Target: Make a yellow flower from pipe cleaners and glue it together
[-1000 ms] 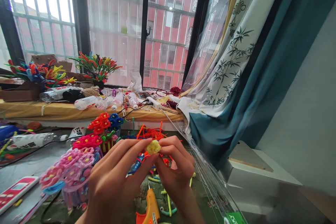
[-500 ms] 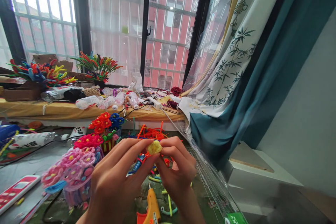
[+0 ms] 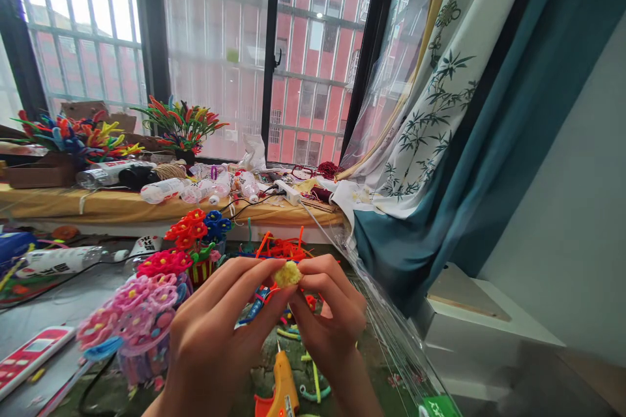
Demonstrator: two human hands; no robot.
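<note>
A small fuzzy yellow piece [image 3: 287,274], which looks like coiled pipe cleaner, is pinched between the fingertips of both hands. My left hand [image 3: 220,316] grips its left side with thumb and index finger. From the other side, my right hand [image 3: 328,303] holds it the same way. Below the hands lies a yellow hot glue gun [image 3: 283,384], its nozzle pointing away from me. Loose yellow-green pipe cleaner pieces [image 3: 315,378] lie to its right. A bundle of pink pipe cleaner flowers [image 3: 139,313] stands beside my left hand.
Red and blue pipe cleaner flowers [image 3: 188,228] stand beyond my left hand, with orange-red pipe cleaners [image 3: 283,247] at the back. Plastic bottles [image 3: 63,260] lie left. Clear plastic sheeting [image 3: 391,332] runs along the right. The window ledge [image 3: 117,206] holds bottles and potted pipe cleaner plants.
Both hands stay in nearly the same place on the yellow piece. The right hand has shifted very slightly; nothing else visibly differs.
</note>
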